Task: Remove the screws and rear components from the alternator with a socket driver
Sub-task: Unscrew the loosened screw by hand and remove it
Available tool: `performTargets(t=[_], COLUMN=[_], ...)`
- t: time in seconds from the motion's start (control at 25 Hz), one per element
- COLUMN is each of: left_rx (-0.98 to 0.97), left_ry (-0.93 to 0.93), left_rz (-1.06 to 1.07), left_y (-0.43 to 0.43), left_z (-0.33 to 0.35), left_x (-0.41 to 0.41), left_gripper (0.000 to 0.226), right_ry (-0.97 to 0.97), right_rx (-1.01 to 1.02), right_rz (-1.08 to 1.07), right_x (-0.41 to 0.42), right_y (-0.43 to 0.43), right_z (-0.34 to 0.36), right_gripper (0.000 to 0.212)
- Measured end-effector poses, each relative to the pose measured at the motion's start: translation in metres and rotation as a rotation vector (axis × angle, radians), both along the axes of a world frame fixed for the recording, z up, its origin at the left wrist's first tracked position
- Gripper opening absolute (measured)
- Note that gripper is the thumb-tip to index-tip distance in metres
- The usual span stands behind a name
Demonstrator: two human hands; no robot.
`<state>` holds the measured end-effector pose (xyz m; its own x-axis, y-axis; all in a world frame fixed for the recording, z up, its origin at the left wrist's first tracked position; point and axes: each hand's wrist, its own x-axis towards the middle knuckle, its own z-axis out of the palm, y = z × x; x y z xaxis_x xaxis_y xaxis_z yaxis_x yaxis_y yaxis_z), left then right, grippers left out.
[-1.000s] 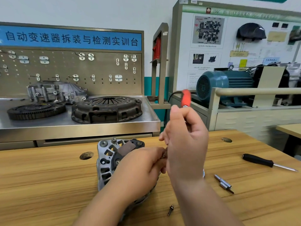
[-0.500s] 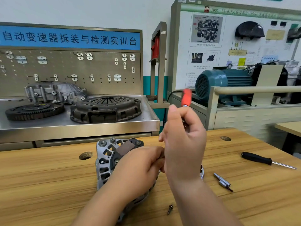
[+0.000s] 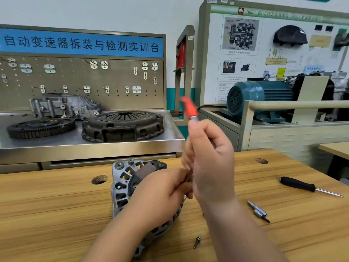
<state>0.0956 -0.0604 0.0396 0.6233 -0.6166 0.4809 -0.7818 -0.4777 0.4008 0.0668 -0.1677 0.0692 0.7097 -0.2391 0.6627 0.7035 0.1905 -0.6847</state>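
A silver alternator [image 3: 122,188] lies on the wooden table [image 3: 47,214], its rear with a dark plastic component [image 3: 143,173] facing up. My left hand [image 3: 160,197] lies over its right side, fingers curled at the driver's lower end, which is hidden. My right hand [image 3: 209,161] grips the shaft of a socket driver whose red handle [image 3: 188,108] sticks up, tilted left and blurred. One loose screw [image 3: 197,241] lies on the table in front of the alternator.
Two silver sockets [image 3: 258,210] and a black-handled screwdriver [image 3: 302,186] lie to the right on the table. Behind stands a steel bench [image 3: 90,144] with a clutch cover [image 3: 122,124], a flywheel [image 3: 40,127] and a housing [image 3: 64,105]. A teal motor [image 3: 258,97] is at back right.
The driver's red handle has tipped from upright toward the left and blurs with motion. Both hands stay at the alternator's right side.
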Motion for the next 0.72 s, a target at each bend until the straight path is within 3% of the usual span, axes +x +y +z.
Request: performTargets(t=[0.08,0.12,0.16,0.28,0.36,0.44,0.56,0.6,0.64,0.72], left_rx=[0.01,0.012,0.012,-0.004,-0.01,0.023,0.012,0.009,0.007,0.005], left_ry=[-0.01,0.003,0.025,0.102,0.096,0.068,0.027,0.01,0.004,0.023], left_rz=[0.017,0.013,0.0,-0.071,-0.09,-0.059,-0.006,-0.001,-0.004,-0.034], left_y=[-0.001,0.0,0.001,0.007,0.008,0.006,0.001,0.0,0.0,0.001], left_z=[0.0,0.0,0.001,0.003,0.004,0.003,0.002,0.002,0.002,0.002], left_x=[-0.001,0.0,0.0,-0.002,-0.004,-0.003,-0.001,-0.002,-0.002,-0.002], left_gripper=[0.039,0.038,0.036,0.03,0.033,0.032,0.038,0.034,0.029,0.028], right_ry=[-0.013,-0.007,0.003,-0.005,-0.012,-0.008,-0.046,-0.037,-0.022,0.002], right_rx=[0.038,0.013,-0.039,-0.177,-0.221,-0.178,-0.071,-0.03,-0.009,-0.053], right_rz=[-0.264,-0.255,-0.139,0.5,0.663,0.468,-0.213,-0.333,-0.342,-0.043], right_x=[0.001,0.001,0.0,-0.002,-0.003,-0.001,0.0,0.001,0.001,0.001], right_y=[0.007,0.006,0.003,-0.01,-0.015,-0.01,0.003,0.005,0.004,-0.003], right_z=[-0.003,-0.003,-0.001,0.011,0.012,0.007,-0.003,-0.004,-0.005,0.001], right_gripper=[0.031,0.03,0.029,0.021,0.018,0.02,0.028,0.029,0.029,0.028])
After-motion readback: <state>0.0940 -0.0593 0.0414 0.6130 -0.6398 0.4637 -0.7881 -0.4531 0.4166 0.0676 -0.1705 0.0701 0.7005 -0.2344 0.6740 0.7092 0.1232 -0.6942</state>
